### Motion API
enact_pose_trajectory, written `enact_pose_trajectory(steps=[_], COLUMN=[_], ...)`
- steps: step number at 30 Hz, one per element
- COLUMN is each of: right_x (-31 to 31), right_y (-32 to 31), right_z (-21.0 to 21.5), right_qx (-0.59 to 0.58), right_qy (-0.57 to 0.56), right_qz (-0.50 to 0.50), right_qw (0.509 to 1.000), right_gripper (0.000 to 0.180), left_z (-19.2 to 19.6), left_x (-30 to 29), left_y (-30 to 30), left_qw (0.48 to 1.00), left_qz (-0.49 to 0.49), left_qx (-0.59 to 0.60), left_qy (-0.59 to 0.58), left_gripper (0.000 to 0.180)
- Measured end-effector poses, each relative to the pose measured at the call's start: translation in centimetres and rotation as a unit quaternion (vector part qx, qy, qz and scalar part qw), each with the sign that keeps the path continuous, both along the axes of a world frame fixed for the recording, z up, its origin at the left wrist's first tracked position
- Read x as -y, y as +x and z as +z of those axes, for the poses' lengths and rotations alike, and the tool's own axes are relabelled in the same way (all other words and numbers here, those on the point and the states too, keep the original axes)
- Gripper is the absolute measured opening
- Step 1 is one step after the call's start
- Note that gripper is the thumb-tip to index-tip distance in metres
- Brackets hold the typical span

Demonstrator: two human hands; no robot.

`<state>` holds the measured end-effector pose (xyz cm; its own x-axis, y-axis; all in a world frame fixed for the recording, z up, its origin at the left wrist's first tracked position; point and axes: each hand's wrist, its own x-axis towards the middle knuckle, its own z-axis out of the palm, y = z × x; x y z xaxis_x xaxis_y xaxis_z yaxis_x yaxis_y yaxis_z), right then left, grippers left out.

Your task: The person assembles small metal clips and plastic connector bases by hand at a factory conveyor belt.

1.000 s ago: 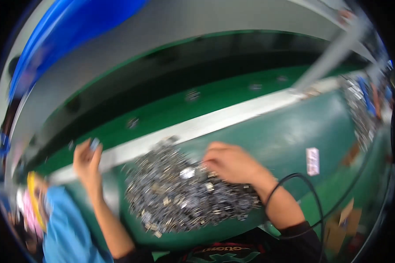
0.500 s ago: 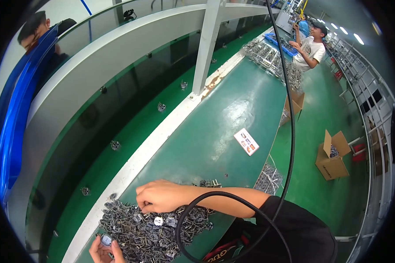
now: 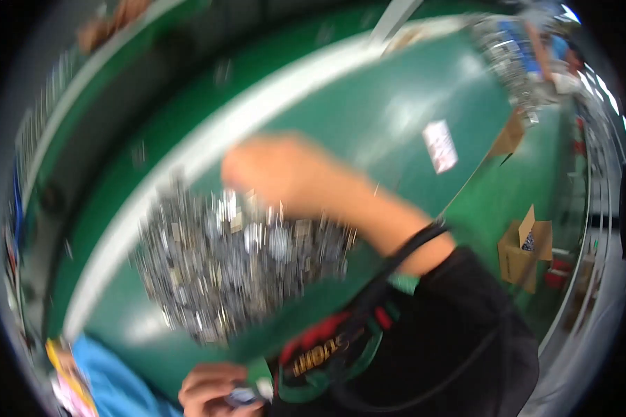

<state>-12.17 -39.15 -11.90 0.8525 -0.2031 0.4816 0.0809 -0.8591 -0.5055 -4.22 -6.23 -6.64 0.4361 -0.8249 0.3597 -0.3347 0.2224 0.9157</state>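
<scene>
My left hand is low in the view, close to my dark shirt. Its fingers are closed on a small rounded part with a pale bluish face. Over the far side of a heap of small dark electrical parts is my right hand, its arm reaching in from the right. Motion smears its fingers, so I cannot make out whether it holds anything. The heap, with metal pins glinting in it, lies on the green worktop.
A white printed card lies farther along the worktop. Parts sit spaced out on a green belt beyond the white ledge. A black cable crosses my right forearm. An open cardboard box stands at right; a blue sleeve shows lower left.
The view has swung and blurred, so the heap now appears higher up. My left hand, still with the rounded part, has come away from the heap toward my body.
</scene>
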Motion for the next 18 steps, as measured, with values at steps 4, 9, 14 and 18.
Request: enact_pose_trajectory(steps=[4, 9, 14, 18], right_x=[1.9, 1.5, 1.3, 0.7], right_y=[-0.5, 0.0, -0.6, -1.1], right_z=[1.0, 0.2, -0.5, -0.3], right_qx=[-0.076, -0.072, 0.000, 0.002], right_qy=[0.024, 0.050, 0.003, 0.080], right_qz=[-0.028, 0.004, 0.003, 0.023], right_qw=[0.996, 0.996, 1.000, 0.997], right_gripper=[0.013, 0.013, 0.012, 0.017], left_z=[-2.7, -5.9, -7.5, -5.7], left_x=[1.0, 5.8, 8.3, 8.3], left_y=[-4.4, -10.2, -9.8, -8.2], left_qw=[0.964, 0.964, 0.962, 0.943], left_qz=[-0.140, -0.220, -0.232, -0.247], left_qx=[-0.196, -0.042, 0.027, -0.107], left_qy=[0.114, 0.143, 0.142, 0.193], left_gripper=[0.042, 0.036, 0.033, 0.034])
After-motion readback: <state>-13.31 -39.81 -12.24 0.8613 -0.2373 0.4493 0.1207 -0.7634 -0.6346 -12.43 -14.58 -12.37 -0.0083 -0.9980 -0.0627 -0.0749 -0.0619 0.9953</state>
